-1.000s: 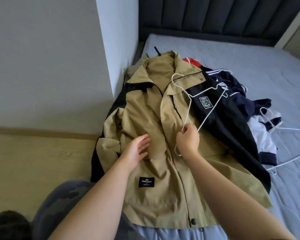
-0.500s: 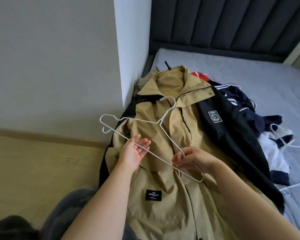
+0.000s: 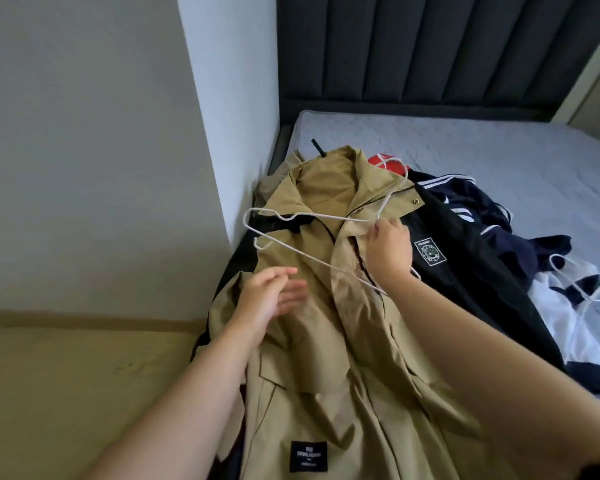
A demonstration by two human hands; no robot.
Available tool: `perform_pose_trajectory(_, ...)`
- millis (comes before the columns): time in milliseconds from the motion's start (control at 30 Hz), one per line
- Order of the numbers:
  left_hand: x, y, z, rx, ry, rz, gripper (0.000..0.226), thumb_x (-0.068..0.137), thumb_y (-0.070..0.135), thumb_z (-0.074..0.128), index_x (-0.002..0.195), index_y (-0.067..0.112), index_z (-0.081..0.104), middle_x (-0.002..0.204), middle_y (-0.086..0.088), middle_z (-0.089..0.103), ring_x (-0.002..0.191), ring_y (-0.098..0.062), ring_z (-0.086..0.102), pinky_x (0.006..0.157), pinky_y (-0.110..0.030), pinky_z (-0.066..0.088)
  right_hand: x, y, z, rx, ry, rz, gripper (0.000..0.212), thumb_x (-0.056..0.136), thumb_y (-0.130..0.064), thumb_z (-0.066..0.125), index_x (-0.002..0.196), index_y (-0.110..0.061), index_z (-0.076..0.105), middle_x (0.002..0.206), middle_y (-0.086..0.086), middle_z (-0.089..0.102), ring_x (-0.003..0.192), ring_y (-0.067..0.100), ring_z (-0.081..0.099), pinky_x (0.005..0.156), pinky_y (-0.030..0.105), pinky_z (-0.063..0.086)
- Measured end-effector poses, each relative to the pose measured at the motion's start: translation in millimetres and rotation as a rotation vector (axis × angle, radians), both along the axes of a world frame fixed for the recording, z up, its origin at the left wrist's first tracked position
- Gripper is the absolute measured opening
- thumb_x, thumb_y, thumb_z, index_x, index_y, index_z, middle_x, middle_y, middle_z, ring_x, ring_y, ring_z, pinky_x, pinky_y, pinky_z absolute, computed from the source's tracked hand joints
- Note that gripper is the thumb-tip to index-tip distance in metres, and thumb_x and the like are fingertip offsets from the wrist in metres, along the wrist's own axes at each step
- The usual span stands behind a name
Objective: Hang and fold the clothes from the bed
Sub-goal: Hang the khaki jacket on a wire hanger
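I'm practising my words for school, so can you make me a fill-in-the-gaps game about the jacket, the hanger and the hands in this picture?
1. The right hand grips a wire hanger that is ____ in colour.
2. The left hand holds ____.
3. The jacket under both hands is tan on one side and ____ on the other.
4. The jacket lies on a ____.

Missing words: white; nothing; black; bed.
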State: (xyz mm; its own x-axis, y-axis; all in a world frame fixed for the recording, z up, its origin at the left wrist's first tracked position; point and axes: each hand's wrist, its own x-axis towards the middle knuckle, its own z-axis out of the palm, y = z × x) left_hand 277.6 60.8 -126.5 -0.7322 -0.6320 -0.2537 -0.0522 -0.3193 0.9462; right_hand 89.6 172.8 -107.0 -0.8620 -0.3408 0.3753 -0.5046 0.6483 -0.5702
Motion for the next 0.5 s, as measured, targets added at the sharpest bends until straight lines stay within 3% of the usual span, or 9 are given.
perform_pose_trajectory(167, -37, -32, -11, -0.057, -0.072, 0.129, 0.024, 0.095, 0.0, 0.042, 0.095, 0.011, 0.063, 0.087, -0.011, 0.071, 0.074, -0.02, 0.071, 0.059, -0.024, 0.054, -67, 15, -67, 0.224, -0.212, -0.089, 0.039, 0.1, -0.019, 0.032, 0.129, -0.002, 0.053, 0.15, 0.01, 0.037, 0.137, 0.027, 0.032, 0.105, 0.04, 0.034)
perform_pose_trajectory(367, -96, -67, -38, -0.033, -0.038, 0.258, 0.042, 0.092, -0.005, 0.035, 0.127, 0.011, 0.052, 0.096, -0.011, 0.065, 0.075, -0.02, 0.069, 0.058, -0.024, 0.055, -69, 23, -146, 0.315, -0.179, -0.142, 0.041, 0.096, -0.014, 0.035, 0.135, -0.008, 0.048, 0.157, 0.002, 0.025, 0.143, 0.018, 0.024, 0.098, 0.035, 0.041)
perform_pose_trajectory(433, -117, -82, -44, 0.016, -0.03, 0.256, 0.056, 0.093, -0.001, 0.04, 0.143, 0.023, 0.033, 0.099, -0.011, 0.063, 0.077, -0.023, 0.07, 0.061, -0.029, 0.056, -74, 20, -155, 0.367, -0.167, -0.162, 0.04, 0.095, -0.012, 0.036, 0.133, -0.009, 0.049, 0.157, 0.0, 0.023, 0.143, 0.017, 0.024, 0.094, 0.034, 0.043)
perform_pose_trajectory(500, -137, -97, -49, -0.173, -0.123, 0.17, 0.069, 0.096, 0.01, 0.043, 0.148, 0.043, 0.012, 0.108, -0.006, 0.06, 0.084, -0.025, 0.068, 0.072, -0.036, 0.059, -77, 19, -164, 0.392, -0.158, -0.17, 0.037, 0.094, -0.013, 0.037, 0.128, -0.01, 0.051, 0.157, -0.001, 0.023, 0.142, 0.017, 0.025, 0.09, 0.034, 0.044)
